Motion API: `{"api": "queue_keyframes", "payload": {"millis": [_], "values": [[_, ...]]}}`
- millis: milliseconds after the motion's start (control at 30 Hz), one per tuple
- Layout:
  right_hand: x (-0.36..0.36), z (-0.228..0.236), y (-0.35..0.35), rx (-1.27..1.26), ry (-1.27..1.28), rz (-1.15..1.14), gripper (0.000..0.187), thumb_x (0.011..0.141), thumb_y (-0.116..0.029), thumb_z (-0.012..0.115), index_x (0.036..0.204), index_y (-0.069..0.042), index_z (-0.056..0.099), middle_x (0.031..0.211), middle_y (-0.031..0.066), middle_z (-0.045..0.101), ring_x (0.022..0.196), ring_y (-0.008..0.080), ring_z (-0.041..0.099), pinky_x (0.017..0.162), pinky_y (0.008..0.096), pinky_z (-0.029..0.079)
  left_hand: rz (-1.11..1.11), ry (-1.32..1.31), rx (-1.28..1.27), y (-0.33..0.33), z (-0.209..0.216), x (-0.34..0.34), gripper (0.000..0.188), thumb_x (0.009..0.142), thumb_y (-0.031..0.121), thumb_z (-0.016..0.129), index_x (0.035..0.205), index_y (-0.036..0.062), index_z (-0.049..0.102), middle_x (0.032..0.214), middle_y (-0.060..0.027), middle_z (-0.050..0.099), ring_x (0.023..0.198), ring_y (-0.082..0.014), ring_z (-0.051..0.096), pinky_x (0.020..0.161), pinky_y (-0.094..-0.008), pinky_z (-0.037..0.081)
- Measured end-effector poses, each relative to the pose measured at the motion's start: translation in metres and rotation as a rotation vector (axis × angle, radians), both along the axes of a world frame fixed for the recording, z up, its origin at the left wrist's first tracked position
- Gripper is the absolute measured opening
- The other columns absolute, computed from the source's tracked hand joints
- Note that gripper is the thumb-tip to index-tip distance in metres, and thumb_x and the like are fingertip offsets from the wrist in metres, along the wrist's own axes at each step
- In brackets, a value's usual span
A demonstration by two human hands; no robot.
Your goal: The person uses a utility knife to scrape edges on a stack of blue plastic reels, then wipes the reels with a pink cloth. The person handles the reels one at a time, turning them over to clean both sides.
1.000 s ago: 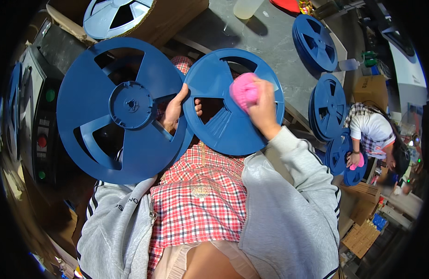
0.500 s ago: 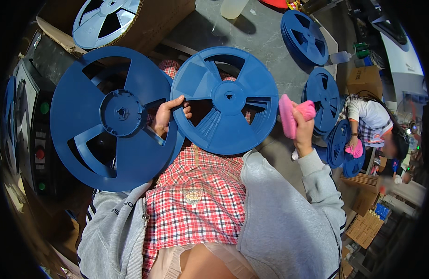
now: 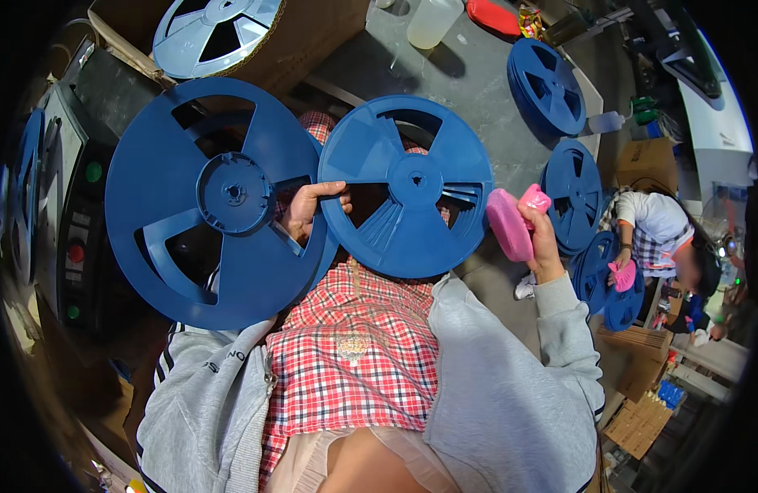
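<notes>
My left hand (image 3: 313, 209) is closed at the rim of a blue reel stack (image 3: 416, 185), its thumb lying across the front near a window. Several layers show through the stack's lower openings. To the left, overlapping the stack's edge, is a larger blue reel flange (image 3: 260, 283) with a raised round hub; part of my left hand shows through one of its windows. My right hand (image 3: 545, 246) grips a pink sponge (image 3: 509, 226) with a bunched, shiny pink end. The sponge is right beside the stack's right rim; whether they touch I cannot tell.
More blue reel stacks (image 3: 547, 86) stand on the grey table (image 3: 477, 94) at the right. A cardboard box (image 3: 313, 37) holds a pale reel (image 3: 218, 37) at far left. Near it stands a machine with coloured buttons (image 3: 76, 252). A co-worker (image 3: 654, 222) holds pink cloth at right.
My right hand has brought the pink sponge closer to the reel stack and turned its broad side more into view. My left hand keeps its hold. The whole view has shifted slightly.
</notes>
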State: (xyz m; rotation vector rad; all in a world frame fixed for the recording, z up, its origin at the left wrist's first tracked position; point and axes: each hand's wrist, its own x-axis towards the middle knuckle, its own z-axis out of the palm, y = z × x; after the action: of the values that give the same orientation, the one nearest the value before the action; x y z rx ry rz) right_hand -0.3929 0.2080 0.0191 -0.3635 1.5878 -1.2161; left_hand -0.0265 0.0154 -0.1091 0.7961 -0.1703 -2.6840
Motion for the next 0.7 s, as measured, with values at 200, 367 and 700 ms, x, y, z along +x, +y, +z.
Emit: {"api": "queue_keyframes", "payload": {"millis": [200,367,700], "values": [[-0.006,-0.006,0.003,-0.067,-0.148,-0.050,0.028,0.095,-0.019,0.056,0.111,0.002,0.065,0.101,0.0087,0.071,0.089,0.0171,0.069,0.080,0.0295,0.055,0.008,0.034,0.023,0.001,0.000,0.001,0.015,0.086,0.007,0.067,0.095,0.0008,0.057,0.076,-0.0072,0.060,0.068,-0.0184,0.065,0.059,-0.0300,0.059],[0.010,0.002,-0.005,-0.019,-0.130,0.047,0.038,0.095,-0.021,0.055,0.123,0.004,0.061,0.106,0.0086,0.071,0.091,0.0167,0.068,0.083,0.0281,0.054,-0.017,0.019,0.028,-0.002,-0.007,0.000,0.011,0.084,0.004,0.067,0.091,0.0011,0.059,0.077,-0.0076,0.060,0.069,-0.0188,0.065,0.060,-0.0310,0.059],[-0.009,0.001,-0.008,-0.067,-0.143,0.069,0.042,0.093,-0.021,0.058,0.125,0.006,0.060,0.112,0.0121,0.069,0.095,0.0194,0.068,0.086,0.0306,0.053,0.044,-0.004,0.044,0.000,-0.013,0.000,0.010,0.085,0.002,0.064,0.093,-0.0027,0.059,0.077,-0.0103,0.061,0.070,-0.0219,0.065,0.060,-0.0358,0.061]]}}
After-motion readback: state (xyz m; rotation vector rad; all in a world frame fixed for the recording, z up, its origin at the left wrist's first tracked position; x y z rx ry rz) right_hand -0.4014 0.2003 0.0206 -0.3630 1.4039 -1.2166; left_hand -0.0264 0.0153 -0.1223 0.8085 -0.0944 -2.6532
